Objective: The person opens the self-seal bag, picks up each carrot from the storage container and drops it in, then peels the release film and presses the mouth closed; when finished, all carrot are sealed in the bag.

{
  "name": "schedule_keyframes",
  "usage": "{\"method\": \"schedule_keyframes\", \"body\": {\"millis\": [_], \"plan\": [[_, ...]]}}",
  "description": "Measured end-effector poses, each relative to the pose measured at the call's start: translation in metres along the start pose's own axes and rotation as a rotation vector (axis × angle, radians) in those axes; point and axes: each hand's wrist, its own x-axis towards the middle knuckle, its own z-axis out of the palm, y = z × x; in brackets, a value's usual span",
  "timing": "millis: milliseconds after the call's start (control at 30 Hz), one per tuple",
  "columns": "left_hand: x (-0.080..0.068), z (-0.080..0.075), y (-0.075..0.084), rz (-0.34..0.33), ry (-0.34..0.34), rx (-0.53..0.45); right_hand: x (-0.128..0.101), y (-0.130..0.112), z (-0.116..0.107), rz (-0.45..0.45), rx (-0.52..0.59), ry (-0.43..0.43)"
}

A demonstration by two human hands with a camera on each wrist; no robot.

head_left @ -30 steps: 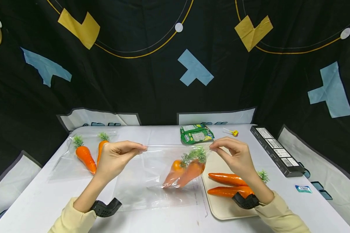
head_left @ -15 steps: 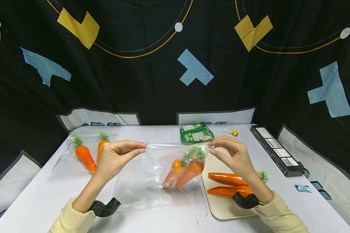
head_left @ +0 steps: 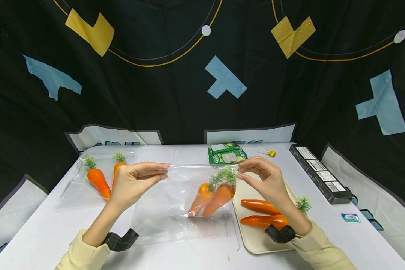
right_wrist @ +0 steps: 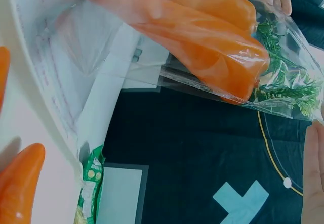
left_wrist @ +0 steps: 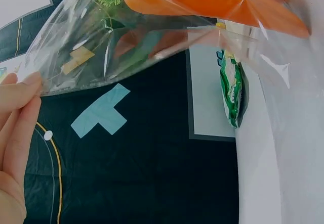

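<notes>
Between both hands hangs a clear plastic bag [head_left: 183, 183] with two orange carrots [head_left: 219, 200] with green tops inside, near its right side. My left hand [head_left: 131, 183] pinches the bag's upper left edge between thumb and fingers, as the left wrist view also shows at the thumb [left_wrist: 23, 92]. At the upper right corner, my right hand [head_left: 268, 182] holds the same edge, its thumb a little apart from the fingers. In the right wrist view the carrots [right_wrist: 217, 52] lie slanted behind the film, their leaves [right_wrist: 298, 87] near the right fingers [right_wrist: 313, 158].
Right of the bag, a cream tray [head_left: 253, 242] bears two more carrots [head_left: 261, 221], partly behind the right forearm. Another bagged pair, including a carrot [head_left: 99, 183], lies at the back left. Behind are a green packet [head_left: 227, 153], a lollipop [head_left: 271, 153] and a black box [head_left: 318, 172].
Thumbs and fingers of both hands have parted slightly along the bag's upper edge. The right hand has shifted a little left, and the edge looks slacker.
</notes>
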Motion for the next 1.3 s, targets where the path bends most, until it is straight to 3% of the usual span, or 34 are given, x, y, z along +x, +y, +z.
{"method": "schedule_keyframes", "body": {"millis": [233, 533, 767, 1033, 1300], "plan": [[-0.001, -0.01, 0.007, 0.079, 0.048, 0.06, 0.009, 0.0, 0.011, 0.048, 0.012, 0.019], [0.0, -0.036, 0.02, 0.04, 0.101, 0.129, 0.034, 0.005, 0.03, 0.047, 0.028, -0.03], [0.011, -0.055, 0.021, 0.026, 0.135, 0.301, 0.063, 0.016, 0.044, 0.054, 0.038, -0.036], [0.023, -0.076, 0.01, -0.038, 0.175, 0.384, 0.093, 0.034, 0.061, 0.067, -0.004, -0.038], [0.03, -0.094, -0.007, -0.092, 0.202, 0.437, 0.113, 0.03, 0.081, 0.11, 0.015, -0.048]]}}
